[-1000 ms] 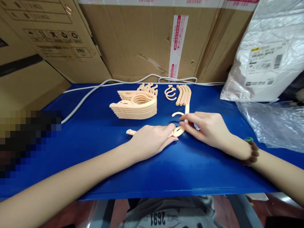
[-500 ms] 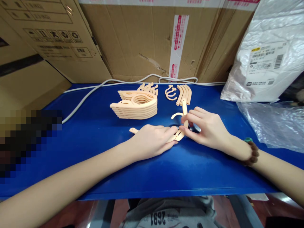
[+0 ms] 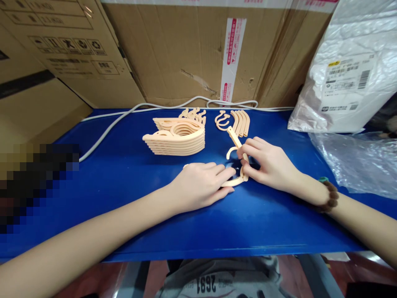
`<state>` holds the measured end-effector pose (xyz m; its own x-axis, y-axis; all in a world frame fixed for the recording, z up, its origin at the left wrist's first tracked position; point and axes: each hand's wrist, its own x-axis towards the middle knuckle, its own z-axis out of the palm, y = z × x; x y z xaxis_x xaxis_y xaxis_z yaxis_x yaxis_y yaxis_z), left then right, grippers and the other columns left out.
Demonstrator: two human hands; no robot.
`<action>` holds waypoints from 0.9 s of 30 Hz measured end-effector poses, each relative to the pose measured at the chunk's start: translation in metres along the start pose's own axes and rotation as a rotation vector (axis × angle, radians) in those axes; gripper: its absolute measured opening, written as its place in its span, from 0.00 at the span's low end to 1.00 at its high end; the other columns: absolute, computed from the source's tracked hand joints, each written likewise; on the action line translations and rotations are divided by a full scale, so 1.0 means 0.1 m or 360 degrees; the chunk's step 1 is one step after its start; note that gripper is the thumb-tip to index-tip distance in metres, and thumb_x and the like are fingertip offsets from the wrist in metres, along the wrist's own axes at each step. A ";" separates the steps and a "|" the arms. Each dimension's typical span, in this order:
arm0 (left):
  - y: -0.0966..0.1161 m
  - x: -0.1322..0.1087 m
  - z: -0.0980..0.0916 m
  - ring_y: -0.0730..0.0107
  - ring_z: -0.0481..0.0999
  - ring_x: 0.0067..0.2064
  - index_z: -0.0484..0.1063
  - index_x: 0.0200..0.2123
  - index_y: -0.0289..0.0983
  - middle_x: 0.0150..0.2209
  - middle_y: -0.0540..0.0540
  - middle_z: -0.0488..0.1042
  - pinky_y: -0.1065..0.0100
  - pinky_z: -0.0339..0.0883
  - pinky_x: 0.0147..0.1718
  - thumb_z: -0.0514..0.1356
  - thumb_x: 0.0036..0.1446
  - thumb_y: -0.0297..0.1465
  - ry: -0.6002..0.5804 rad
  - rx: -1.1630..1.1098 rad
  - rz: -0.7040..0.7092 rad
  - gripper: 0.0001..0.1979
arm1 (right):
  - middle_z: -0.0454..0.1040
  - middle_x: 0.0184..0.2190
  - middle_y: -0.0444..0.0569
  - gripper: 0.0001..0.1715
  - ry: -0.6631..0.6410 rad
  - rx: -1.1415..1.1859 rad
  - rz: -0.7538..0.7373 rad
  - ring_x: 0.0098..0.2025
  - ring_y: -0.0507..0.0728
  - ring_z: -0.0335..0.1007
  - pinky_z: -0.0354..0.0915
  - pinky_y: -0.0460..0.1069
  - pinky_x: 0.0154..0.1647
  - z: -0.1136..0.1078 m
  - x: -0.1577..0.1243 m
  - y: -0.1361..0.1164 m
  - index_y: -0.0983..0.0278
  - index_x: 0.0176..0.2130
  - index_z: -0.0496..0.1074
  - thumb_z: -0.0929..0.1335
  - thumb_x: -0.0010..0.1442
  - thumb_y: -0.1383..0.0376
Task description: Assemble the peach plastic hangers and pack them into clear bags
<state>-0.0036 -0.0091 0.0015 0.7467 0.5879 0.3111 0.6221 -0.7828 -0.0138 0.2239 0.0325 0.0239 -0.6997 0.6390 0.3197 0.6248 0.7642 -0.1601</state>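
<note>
Between my hands is a cream folding clothes hanger [image 3: 233, 182], its two arms bent into a V and its hook pointing inward. My left hand [image 3: 201, 184] lies over one arm, fingers gripping it near the table, with a tip of that arm showing past the knuckles. My right hand [image 3: 268, 163] pinches the other, raised arm between thumb and fingers, close to the joint. Behind my left hand stands a neat stack of folded cream hangers [image 3: 176, 142]. Loose hooks [image 3: 222, 121] and several curved hanger arms [image 3: 241, 122] lie behind the held hanger.
More small cream pieces [image 3: 194, 114] lie behind the stack. A white cable [image 3: 124, 112] runs along the back of the blue table [image 3: 149, 231]. Cardboard boxes [image 3: 173, 49] wall the rear and left. A white parcel bag [image 3: 344, 82] and clear plastic film [image 3: 359, 165] occupy the right.
The hanger's raised arm has swung leftward at its tip, and the joint has shifted right. My left hand has slid slightly right along its arm.
</note>
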 end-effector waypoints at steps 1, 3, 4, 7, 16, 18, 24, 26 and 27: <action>0.00 0.00 0.00 0.67 0.78 0.36 0.69 0.47 0.38 0.35 0.49 0.77 0.67 0.65 0.31 0.51 0.69 0.41 0.0007 -0.0002 -0.0005 0.14 | 0.71 0.33 0.48 0.06 -0.0006 0.0005 0.0001 0.38 0.57 0.65 0.61 0.49 0.37 0.00 0.00 0.00 0.62 0.37 0.69 0.64 0.58 0.70; -0.01 0.00 0.00 0.67 0.77 0.36 0.69 0.47 0.38 0.36 0.49 0.77 0.67 0.65 0.31 0.52 0.69 0.42 0.0032 0.0000 -0.0005 0.15 | 0.71 0.34 0.49 0.07 -0.0023 -0.0001 -0.0002 0.38 0.57 0.65 0.61 0.49 0.37 0.00 0.00 0.00 0.62 0.37 0.69 0.63 0.58 0.71; -0.02 0.00 0.00 0.67 0.77 0.37 0.69 0.46 0.37 0.37 0.48 0.77 0.67 0.64 0.30 0.52 0.68 0.42 0.0044 -0.0001 -0.0012 0.15 | 0.71 0.34 0.49 0.08 -0.0028 -0.0009 -0.0002 0.38 0.58 0.65 0.62 0.50 0.37 0.00 0.01 0.00 0.62 0.37 0.69 0.63 0.57 0.71; -0.04 0.01 -0.01 0.67 0.77 0.36 0.69 0.46 0.37 0.37 0.48 0.77 0.67 0.63 0.29 0.52 0.68 0.43 0.0048 -0.0020 -0.0040 0.16 | 0.71 0.34 0.49 0.09 -0.0042 -0.0030 0.0004 0.38 0.58 0.65 0.62 0.50 0.37 0.00 0.01 0.01 0.62 0.38 0.69 0.63 0.57 0.71; -0.06 0.03 -0.01 0.66 0.75 0.42 0.70 0.47 0.37 0.42 0.47 0.75 0.68 0.65 0.34 0.52 0.69 0.38 0.0058 -0.0017 -0.0055 0.13 | 0.73 0.41 0.54 0.10 -0.0079 -0.0245 -0.0037 0.42 0.60 0.65 0.64 0.52 0.41 0.05 0.00 0.08 0.64 0.39 0.70 0.62 0.61 0.73; -0.07 0.03 0.00 0.66 0.75 0.42 0.70 0.46 0.37 0.42 0.47 0.75 0.68 0.65 0.34 0.51 0.70 0.37 0.0065 0.0002 -0.0074 0.12 | 0.73 0.41 0.54 0.10 -0.0088 -0.0305 -0.0055 0.41 0.60 0.64 0.64 0.52 0.40 0.05 0.00 0.10 0.64 0.39 0.70 0.61 0.63 0.73; -0.09 0.03 0.02 0.66 0.73 0.43 0.70 0.45 0.37 0.42 0.48 0.75 0.68 0.65 0.36 0.51 0.70 0.34 0.0094 0.0035 -0.0051 0.10 | 0.76 0.39 0.52 0.11 -0.0131 -0.0430 -0.0053 0.40 0.59 0.64 0.60 0.51 0.40 0.04 0.02 0.12 0.64 0.34 0.68 0.60 0.64 0.75; -0.09 0.03 0.04 0.65 0.72 0.43 0.70 0.45 0.36 0.41 0.47 0.74 0.68 0.65 0.37 0.51 0.70 0.33 0.0120 0.0034 -0.0030 0.10 | 0.77 0.40 0.52 0.12 -0.0145 -0.0483 -0.0046 0.41 0.59 0.65 0.58 0.51 0.39 0.04 0.01 0.12 0.64 0.35 0.68 0.61 0.63 0.76; -0.10 0.03 0.04 0.65 0.71 0.43 0.71 0.45 0.36 0.41 0.47 0.74 0.67 0.65 0.37 0.51 0.70 0.33 0.0134 0.0028 -0.0022 0.10 | 0.77 0.40 0.52 0.12 -0.0144 -0.0510 -0.0043 0.41 0.59 0.66 0.57 0.51 0.39 0.04 0.01 0.12 0.64 0.35 0.68 0.61 0.62 0.77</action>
<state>-0.0064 0.0012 -0.0016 0.7160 0.5788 0.3902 0.6369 -0.7705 -0.0256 0.2292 0.0427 0.0189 -0.7364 0.6352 0.2331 0.6728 0.7237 0.1536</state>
